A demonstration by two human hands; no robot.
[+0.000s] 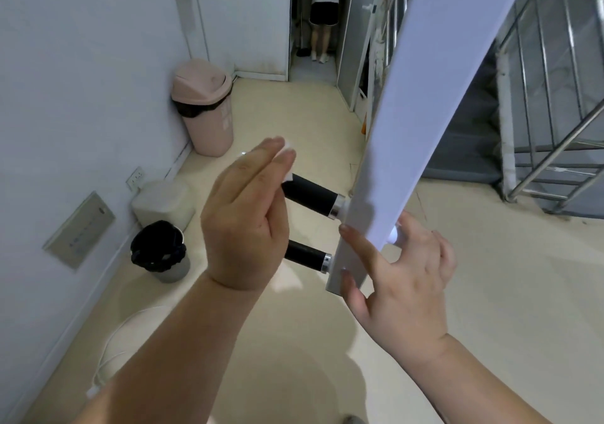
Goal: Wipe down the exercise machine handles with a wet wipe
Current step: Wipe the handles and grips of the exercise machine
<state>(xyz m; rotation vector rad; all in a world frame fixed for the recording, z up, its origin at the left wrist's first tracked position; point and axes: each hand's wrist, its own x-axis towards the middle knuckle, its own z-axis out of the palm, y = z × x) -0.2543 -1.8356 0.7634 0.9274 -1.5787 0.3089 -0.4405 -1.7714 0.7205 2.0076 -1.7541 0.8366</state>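
Your left hand [243, 224] presses a small white wet wipe [287, 162] against the free end of the upper black foam-grip handle [310, 196], fingers nearly straight and closed over it. Both handles, upper and lower black handle [305, 253], project leftward from the white rectangular metal beam [408, 136], over open cream floor [294, 106]. Your right hand [405, 283] is spread, steadying the beam's lower end.

Matt black handle [309, 197], shiny metal collar [337, 207]
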